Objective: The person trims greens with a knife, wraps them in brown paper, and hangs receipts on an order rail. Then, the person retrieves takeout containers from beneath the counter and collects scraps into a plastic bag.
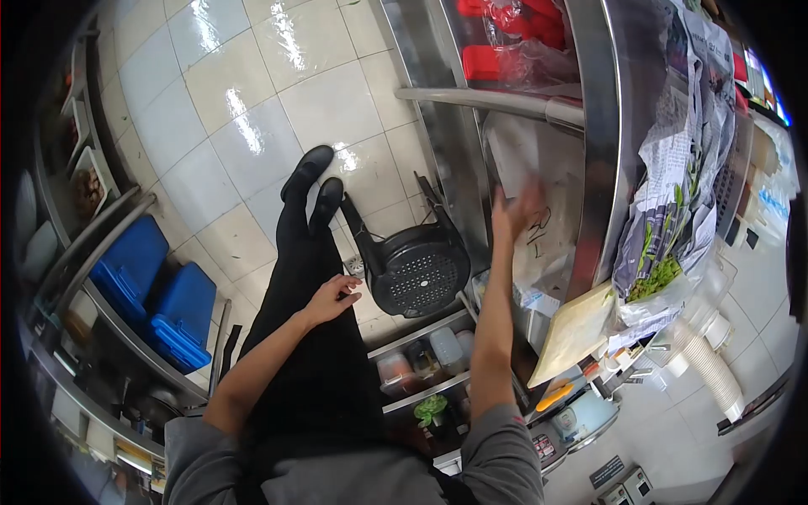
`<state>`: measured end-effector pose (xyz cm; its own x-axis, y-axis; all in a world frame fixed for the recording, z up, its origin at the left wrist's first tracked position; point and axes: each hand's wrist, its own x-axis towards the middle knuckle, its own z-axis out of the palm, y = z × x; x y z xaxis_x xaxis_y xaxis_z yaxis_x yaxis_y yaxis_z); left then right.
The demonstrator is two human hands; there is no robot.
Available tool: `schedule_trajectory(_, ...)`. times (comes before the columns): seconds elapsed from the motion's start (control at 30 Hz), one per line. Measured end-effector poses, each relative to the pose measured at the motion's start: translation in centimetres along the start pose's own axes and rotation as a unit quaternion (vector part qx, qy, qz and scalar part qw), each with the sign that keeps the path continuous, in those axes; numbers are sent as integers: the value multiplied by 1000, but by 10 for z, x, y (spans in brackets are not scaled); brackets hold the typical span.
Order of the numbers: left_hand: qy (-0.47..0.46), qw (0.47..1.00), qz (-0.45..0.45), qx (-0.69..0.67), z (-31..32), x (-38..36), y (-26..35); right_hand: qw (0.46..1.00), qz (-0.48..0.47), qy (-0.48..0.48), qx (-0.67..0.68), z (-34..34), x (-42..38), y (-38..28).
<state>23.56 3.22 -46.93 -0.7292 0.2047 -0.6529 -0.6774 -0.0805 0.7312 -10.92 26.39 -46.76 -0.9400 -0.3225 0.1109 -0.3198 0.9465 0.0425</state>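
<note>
My right hand (518,212) reaches onto the shelf under the steel counter on the right. Motion smears its fingers, and I cannot tell whether they grip anything. Right by it is a whitish plastic-looking package (547,244) with dark handwritten marks. In front of my thigh hangs my left hand (334,297), fingers loosely bent and apart, with nothing in them. Nearest to that hand is a black plastic stool (421,271) with a perforated seat, just to its right.
On the counter, newspaper wraps green leafy stalks (661,273) beside a pale cutting board (574,332). Red containers (481,63) sit farther along the lower shelf. A steel rail (488,99) crosses near my right hand. Blue lidded boxes (181,316) stand at left, on the tiled floor's (244,126) other side.
</note>
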Motion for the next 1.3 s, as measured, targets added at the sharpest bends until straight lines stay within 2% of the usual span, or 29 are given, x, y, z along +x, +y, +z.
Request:
schedule_trajectory(0.03,12,1000,7,19,-1,4,6,999,-29,-22,-23,4,17,-14)
schedule_trajectory(0.1,-2,976,173,132,-11,29,34,994,-77,-57,-56,10,41,-27)
schedule_trajectory(0.17,21,944,258,205,-17,69,83,986,-113,-88,-81,9,53,-21)
schedule_trajectory(0.23,57,870,352,341,-18,118,140,987,-123,-97,25,10,53,-11)
schedule_trajectory(0.27,59,852,385,349,-17,147,169,983,-131,-99,77,11,56,-6)
schedule_trajectory(0.33,132,768,434,452,-11,207,211,977,-151,-112,96,9,58,6)
schedule_trajectory(0.37,160,720,445,508,-11,234,225,974,-160,-120,107,10,56,10)
schedule_trajectory(0.47,202,656,353,635,-14,289,245,966,-141,-133,173,7,63,10)
schedule_trajectory(0.5,198,632,333,671,-15,311,236,971,-149,-124,141,6,63,7)
schedule_trajectory(0.57,194,573,301,737,-16,315,230,978,-163,-103,77,10,61,-8)
schedule_trajectory(0.63,195,504,279,794,-21,308,220,986,-125,-83,76,12,62,-20)
schedule_trajectory(0.77,120,480,229,839,-29,279,238,992,-95,-67,53,21,64,-23)
schedule_trajectory(0.87,90,458,211,859,-32,271,242,980,-50,-84,173,25,67,-11)
schedule_trajectory(0.93,86,437,193,874,-32,269,241,991,-84,-67,77,28,64,-14)
schedule_trajectory(0.97,77,449,188,870,-30,270,239,993,-99,-58,27,26,61,-17)
schedule_trajectory(1.07,65,471,165,864,-33,267,242,996,-73,-36,30,26,65,-30)
schedule_trajectory(1.17,62,480,143,863,-31,265,243,991,-108,-66,38,24,70,-25)
schedule_trajectory(1.27,63,517,138,843,-28,272,241,991,-74,-63,89,20,73,-17)
schedule_trajectory(1.3,64,524,132,839,-25,272,241,994,-55,-32,87,19,73,-16)
